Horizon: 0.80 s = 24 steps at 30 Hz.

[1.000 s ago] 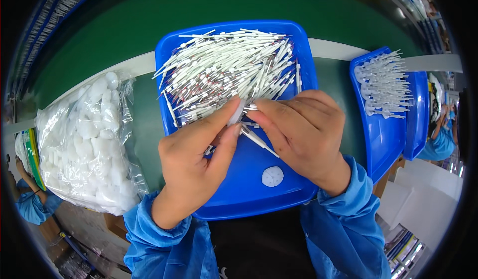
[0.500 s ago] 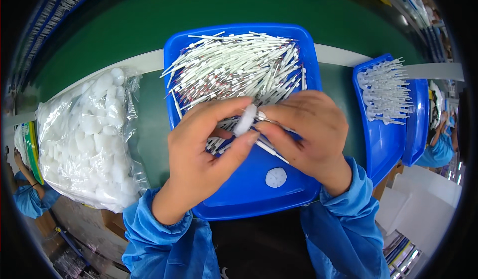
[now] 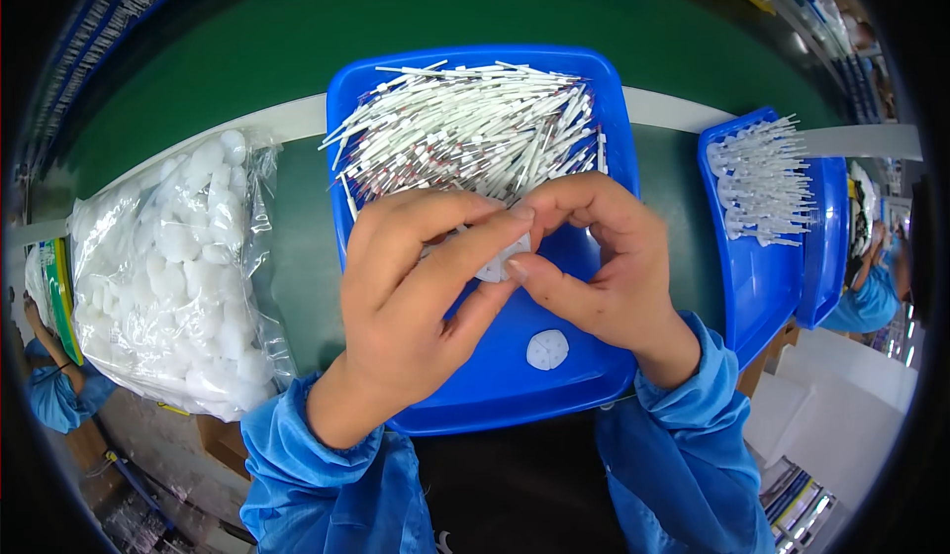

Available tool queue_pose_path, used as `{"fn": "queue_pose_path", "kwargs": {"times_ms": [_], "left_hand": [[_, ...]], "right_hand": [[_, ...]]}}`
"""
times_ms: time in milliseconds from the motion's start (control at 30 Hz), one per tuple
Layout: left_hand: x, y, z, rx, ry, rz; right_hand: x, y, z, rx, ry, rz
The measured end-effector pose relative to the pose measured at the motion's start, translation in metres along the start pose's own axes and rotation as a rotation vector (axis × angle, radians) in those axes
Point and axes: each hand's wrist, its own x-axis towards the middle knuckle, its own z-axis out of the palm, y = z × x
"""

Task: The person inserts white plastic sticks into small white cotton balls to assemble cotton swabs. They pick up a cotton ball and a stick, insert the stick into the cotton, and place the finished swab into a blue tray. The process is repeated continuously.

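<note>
your left hand [image 3: 416, 297] and right hand [image 3: 594, 267] are pinching together on a small white piece [image 3: 498, 262] over the blue tray [image 3: 475, 396] sitting at the green desk's [image 3: 297, 228] near edge, a bag of white pads [image 3: 168, 267] lying at its left.

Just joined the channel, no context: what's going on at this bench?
A person in blue sleeves works over a blue tray heaped with thin white sticks. The left hand and right hand meet above the tray and pinch a small white piece between their fingers. One round white pad lies loose in the tray. A clear bag of white pads sits to the left, and a second blue tray holding more sticks sits to the right.
</note>
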Motion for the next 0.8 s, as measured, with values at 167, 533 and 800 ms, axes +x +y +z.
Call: {"fn": "queue_pose_path", "kwargs": {"times_ms": [167,533,800], "left_hand": [[0.000,-0.001,0.002,0.022,0.023,0.036],[-0.001,-0.006,0.003,-0.022,0.003,0.074],[-0.001,-0.003,-0.003,-0.255,-0.088,-0.019]], "right_hand": [[-0.003,0.007,0.000,0.108,-0.037,-0.001],[-0.002,0.007,0.002,0.186,-0.046,0.016],[-0.003,-0.007,-0.012,0.219,0.087,0.233]]}}
